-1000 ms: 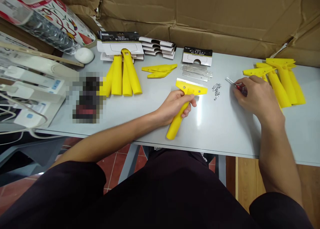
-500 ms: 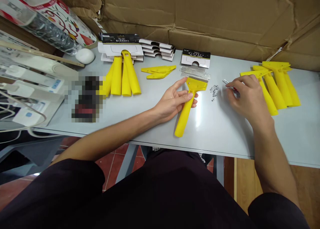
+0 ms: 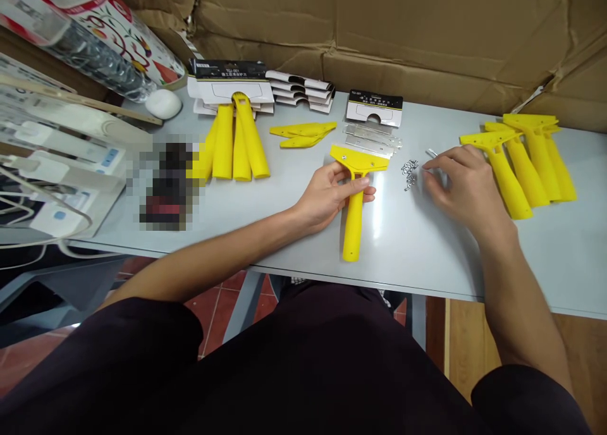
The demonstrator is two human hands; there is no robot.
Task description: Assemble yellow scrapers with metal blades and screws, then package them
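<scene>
My left hand (image 3: 327,195) is closed round the neck of a yellow plastic scraper (image 3: 353,220), its wide head facing away from me and small screws showing in it. My right hand (image 3: 467,179) hovers low over the table with thumb and forefinger apart and nothing seen between them. Just beyond its forefinger shows the metal shaft of a screwdriver (image 3: 431,152); the rest is hidden behind the hand. A small pile of silvery screws (image 3: 409,174) lies between my hands. Beyond the scraper head lie several thin, shiny blades (image 3: 370,136).
Yellow handles (image 3: 540,163) lie at the right, others (image 3: 249,138) at the left under printed cards (image 3: 230,84). Loose yellow head pieces (image 3: 303,131) lie between. More cards (image 3: 301,92) and a single card (image 3: 374,109) sit near the cardboard wall (image 3: 427,36). A power strip (image 3: 71,188) stands far left.
The scraper in my left hand has turned more upright, its head swinging left. My right hand's fingers have shifted left toward the screws, and the screwdriver's red part is now out of sight.
</scene>
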